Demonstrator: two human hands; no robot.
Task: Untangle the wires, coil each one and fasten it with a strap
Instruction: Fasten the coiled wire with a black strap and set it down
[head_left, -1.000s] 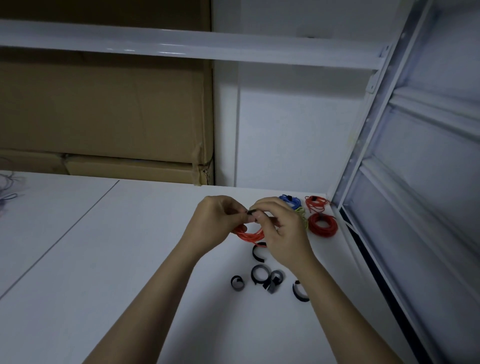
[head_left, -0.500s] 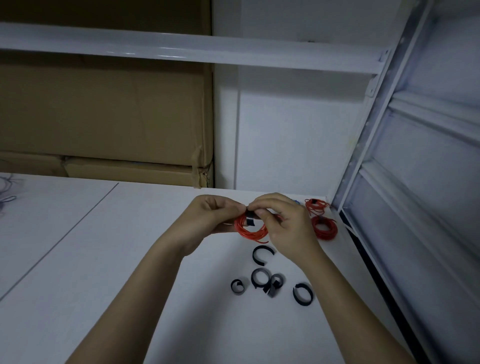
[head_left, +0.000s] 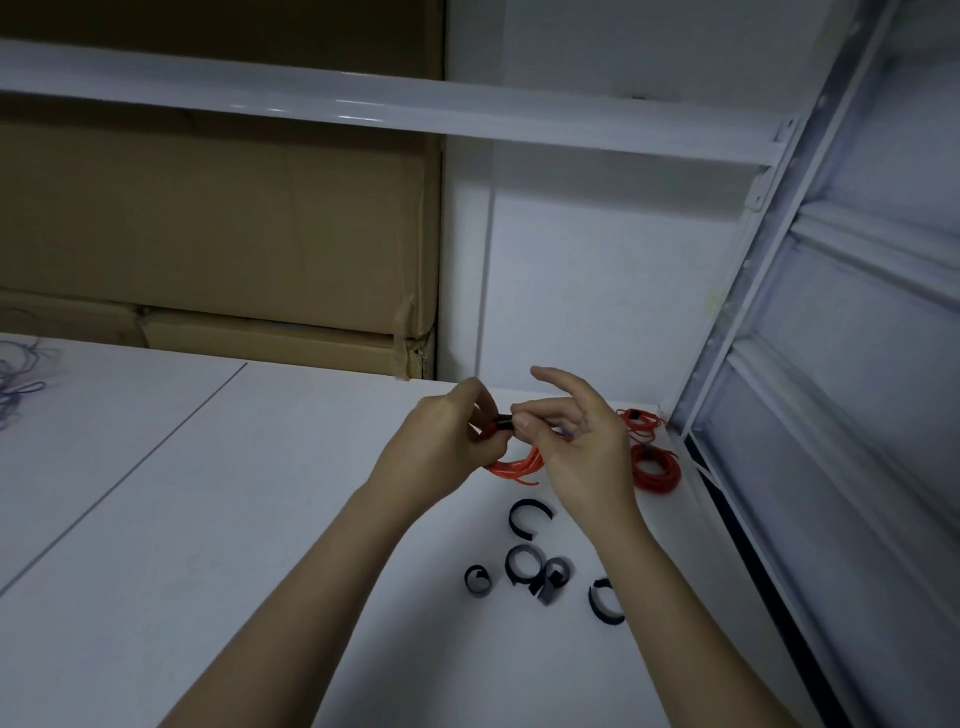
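An orange coiled wire (head_left: 514, 466) hangs between my hands above the white table (head_left: 249, 519), with a black strap (head_left: 503, 423) wrapped round its top. My left hand (head_left: 447, 441) grips the coil and the strap. My right hand (head_left: 576, 441) pinches the strap's end between thumb and a finger, while its index finger sticks up, away from the strap. Two more red coils lie at the far right: one (head_left: 655, 466) nearer, another (head_left: 640, 420) behind it with a dark strap on it. A bit of blue wire shows behind my right hand.
Several loose black straps lie on the table near me: an open C (head_left: 530, 517), a ring (head_left: 521, 564), a small curl (head_left: 478, 579), another (head_left: 607, 600). Tangled thin wires (head_left: 21, 379) lie far left. A white metal rack (head_left: 727, 322) stands at right, cardboard boxes (head_left: 208, 234) behind.
My right hand's fingers have spread and its index finger has lifted. The coil has turned and now hangs lower between the hands. The camera has tipped slightly.
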